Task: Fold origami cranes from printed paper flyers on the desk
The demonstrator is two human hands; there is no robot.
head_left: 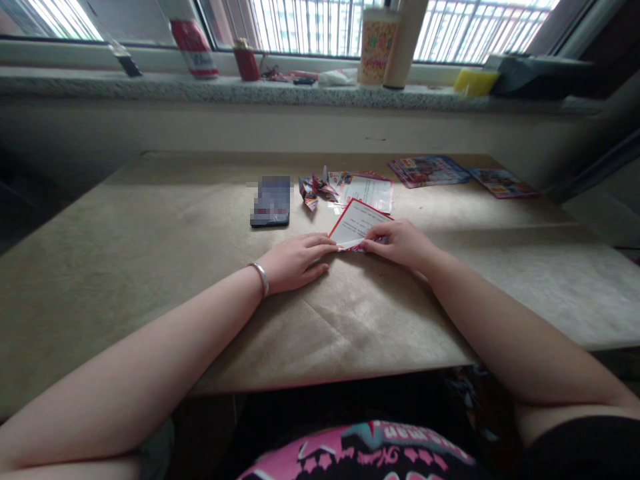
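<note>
A sheet of printed paper (354, 223) with a red edge lies at an angle on the table, its near edge folded up in a narrow strip. My right hand (395, 241) pinches that folded edge between thumb and fingers. Flat on the table, my left hand (304, 259) has its fingers stretched out, the tips touching the paper's left corner. A silver bangle (261, 279) circles the left wrist. Just beyond the sheet sit folded paper figures (316, 189) and more printed paper (369, 192).
A phone (271, 201), partly blurred out, lies left of the paper figures. Glossy printed sheets (433, 171) are stacked at the back right, with another pile (503, 183) beside them. Along the windowsill stand a red can (194, 50), a patterned cup (377, 50) and a yellow object (475, 82).
</note>
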